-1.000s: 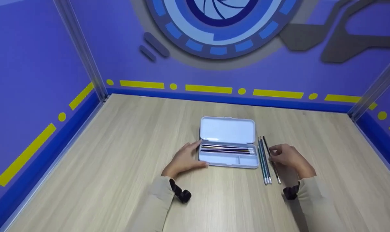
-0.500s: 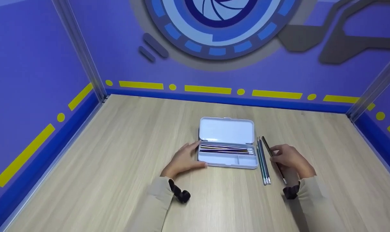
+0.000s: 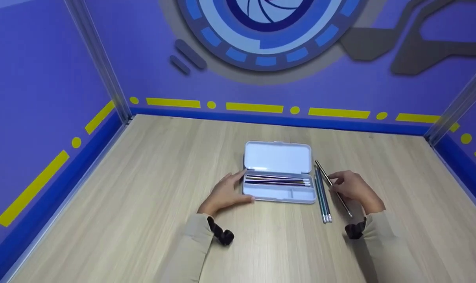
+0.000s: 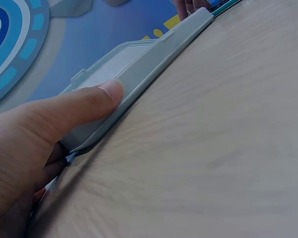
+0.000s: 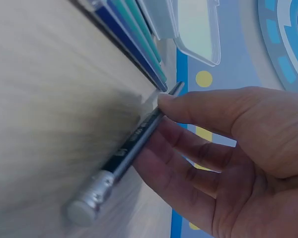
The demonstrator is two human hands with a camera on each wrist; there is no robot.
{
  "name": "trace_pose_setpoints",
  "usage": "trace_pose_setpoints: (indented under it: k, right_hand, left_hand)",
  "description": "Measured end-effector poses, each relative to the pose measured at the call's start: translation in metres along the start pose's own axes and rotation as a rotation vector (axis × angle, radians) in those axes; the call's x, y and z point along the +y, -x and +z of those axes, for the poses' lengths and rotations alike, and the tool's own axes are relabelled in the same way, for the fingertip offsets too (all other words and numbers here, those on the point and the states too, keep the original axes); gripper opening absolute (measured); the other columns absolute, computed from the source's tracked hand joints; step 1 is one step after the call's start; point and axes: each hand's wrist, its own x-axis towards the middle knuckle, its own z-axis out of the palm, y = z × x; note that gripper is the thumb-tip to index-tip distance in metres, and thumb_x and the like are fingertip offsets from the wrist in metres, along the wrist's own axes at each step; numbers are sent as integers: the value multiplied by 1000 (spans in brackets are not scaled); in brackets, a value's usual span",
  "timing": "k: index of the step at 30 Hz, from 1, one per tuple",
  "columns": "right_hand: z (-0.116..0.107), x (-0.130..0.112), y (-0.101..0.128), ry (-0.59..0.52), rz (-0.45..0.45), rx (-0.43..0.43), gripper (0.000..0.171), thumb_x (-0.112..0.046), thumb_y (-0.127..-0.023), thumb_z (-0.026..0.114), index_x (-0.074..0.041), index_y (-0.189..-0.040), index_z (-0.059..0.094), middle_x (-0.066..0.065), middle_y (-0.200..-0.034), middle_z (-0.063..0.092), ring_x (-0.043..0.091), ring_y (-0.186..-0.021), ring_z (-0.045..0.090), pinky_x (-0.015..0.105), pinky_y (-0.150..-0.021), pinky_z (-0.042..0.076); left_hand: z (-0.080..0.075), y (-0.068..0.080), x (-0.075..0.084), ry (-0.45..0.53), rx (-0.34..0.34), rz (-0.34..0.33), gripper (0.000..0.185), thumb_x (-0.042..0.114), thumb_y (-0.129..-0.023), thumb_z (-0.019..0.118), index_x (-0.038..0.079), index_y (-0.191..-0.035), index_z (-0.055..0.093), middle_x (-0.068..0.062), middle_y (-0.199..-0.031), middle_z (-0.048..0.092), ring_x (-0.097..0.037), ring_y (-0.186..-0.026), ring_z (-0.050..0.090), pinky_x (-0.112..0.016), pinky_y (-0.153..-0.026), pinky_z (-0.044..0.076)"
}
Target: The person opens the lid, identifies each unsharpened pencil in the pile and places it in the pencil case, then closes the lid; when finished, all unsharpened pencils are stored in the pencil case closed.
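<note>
We're looking at some kind of staged booth or recording cell, not a home or a real office. Purple walls [image 3: 45, 70] close in a wood-grain table [image 3: 151, 188] on three sides, with metal posts [image 3: 100, 63] in the corners. Behind the table there's a big blue ring graphic [image 3: 267, 35] like a camera shutter, plus grey shapes [image 3: 419, 47] beside it. A yellow dash-and-dot stripe [image 3: 253, 108] over a blue band [image 3: 261, 120] runs along the walls just above the table.

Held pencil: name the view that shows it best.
Right wrist view: the pencil fills the frame, pinched by the right hand, its metal end plain. The head view shows it small and thin. The left wrist view does not show it clearly.
</note>
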Motion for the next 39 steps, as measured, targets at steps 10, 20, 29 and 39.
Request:
trace_pose_setpoints:
  k: [10,20,29,39]
  right_hand:
    - [-3,-9,-3,-19,-32,72,40,0,-89,54,6,-129,55,25,-108,63,16,-73,59,29,-59,56]
    - [-7,-19,-2,-42,-149,138,38,1,-91,57,6,-129,56,26,-105,65,22,-76,64,33,-60,59]
    - [-3,-30,-3,-37,-202,156,33,3,-90,57,4,-123,61,25,-105,66,25,-78,66,33,-62,59]
    - [2,-53,-12,0,-297,158,32,6,-89,58,-1,-119,67,21,-104,69,29,-81,66,36,-65,57]
  left_hand:
    - [0,-2,0,-12,3,19,101,52,-67,82,21,-150,34,-9,-151,41,-35,-140,34,-51,-115,28]
    - [0,1,0,-13,-4,6,100,52,-68,82,20,-150,34,-10,-152,39,-42,-143,24,-55,-117,22]
    - [1,1,0,-7,1,19,99,52,-69,81,18,-150,35,-11,-152,39,-42,-144,23,-53,-118,21]
    - [-1,1,1,-2,6,11,100,52,-68,81,19,-150,35,-12,-152,39,-44,-143,23,-57,-117,21]
